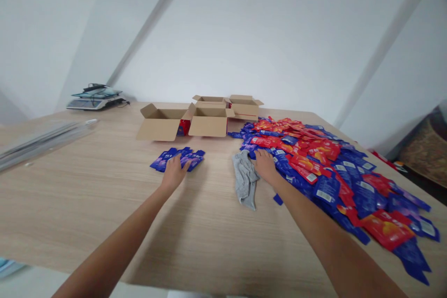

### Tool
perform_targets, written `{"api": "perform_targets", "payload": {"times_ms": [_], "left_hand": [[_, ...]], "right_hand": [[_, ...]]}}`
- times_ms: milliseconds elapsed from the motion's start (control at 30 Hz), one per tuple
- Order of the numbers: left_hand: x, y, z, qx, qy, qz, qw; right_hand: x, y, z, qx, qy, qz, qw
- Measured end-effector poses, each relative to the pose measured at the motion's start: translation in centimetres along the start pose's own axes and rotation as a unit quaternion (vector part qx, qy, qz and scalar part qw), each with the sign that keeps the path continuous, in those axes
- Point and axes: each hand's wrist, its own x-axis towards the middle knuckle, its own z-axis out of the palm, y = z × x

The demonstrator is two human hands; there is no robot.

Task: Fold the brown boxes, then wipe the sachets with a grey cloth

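My left hand (173,173) rests on a small fanned group of blue pouches (160,160) on the table. Its thumb is spread from the fingers, and the hand looks open. My right hand (264,165) is at the left edge of a large heap of red and blue pouches (307,153). The fingers reach over blue pouches there and look loosely apart; a firm grip is not visible. Just left of this hand lies a crumpled grey cloth (245,179), close to the thumb.
Open cardboard boxes stand behind the hands: a front left box (162,125), a front middle box (208,123) and others behind, including a back right box (245,108). A scale (94,101) with things on top sits far left, near long plastic-wrapped strips (45,142).
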Motion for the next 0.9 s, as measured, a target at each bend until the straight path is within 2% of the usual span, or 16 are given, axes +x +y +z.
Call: {"api": "perform_targets", "payload": {"times_ms": [67,133,233,300,400,467,500,533,567,633,667,700,733,800,900], "left_hand": [[-0.5,-0.2,1.0,0.050,-0.001,0.057,0.997],[-1.6,-0.4,2.2,0.089,-0.051,0.102,0.989],[-3.0,-0.9,3.4,0.121,-0.117,0.105,0.980],[-3.1,-1.3,3.5,0.117,-0.126,0.088,0.981],[-2.5,-0.2,3.2,0.034,-0.105,0.075,0.991],[-2.4,2.1,3.1,-0.109,-0.109,0.060,0.986],[-2.5,3.6,3.2,-0.207,-0.134,0.041,0.968],[-2.8,5.1,3.2,-0.317,-0.163,0.008,0.934],[-3.3,6.7,3.3,-0.424,-0.210,-0.044,0.880],[-4.4,9.4,3.4,-0.577,-0.322,-0.114,0.742],[-4.9,10.3,3.4,-0.616,-0.357,-0.142,0.687],[-5.4,10.8,3.4,-0.637,-0.378,-0.167,0.651],[-5.9,11.0,3.2,-0.643,-0.385,-0.191,0.634],[-6.4,10.5,2.8,-0.633,-0.381,-0.235,0.632],[-6.8,8.7,1.9,-0.616,-0.407,-0.259,0.623]], "right_hand": [[1.1,0.5,0.5,-0.025,-0.016,0.023,0.999],[2.0,0.9,0.6,-0.021,-0.021,0.032,0.999],[2.7,1.2,-0.3,0.034,-0.011,0.023,0.999],[3.1,1.4,-1.4,0.065,0.001,0.013,0.998],[3.6,1.4,-3.1,0.086,0.020,0.010,0.996],[3.7,0.4,-3.9,0.098,0.030,0.010,0.995],[3.5,-0.5,-4.1,0.107,0.034,0.011,0.994],[3.2,-1.7,-4.2,0.124,0.037,0.012,0.992],[2.9,-3.1,-4.2,0.151,0.036,0.009,0.988],[1.7,-6.0,-3.9,0.231,0.023,-0.005,0.973],[1.1,-7.3,-3.5,0.265,0.014,-0.017,0.964],[0.3,-8.2,-3.1,0.284,0.006,-0.027,0.958],[-0.4,-8.8,-2.5,0.281,-0.002,-0.034,0.959],[-1.9,-8.9,-1.1,0.232,-0.018,-0.024,0.972],[-3.6,-7.3,0.7,0.150,-0.051,-0.025,0.987]]}}
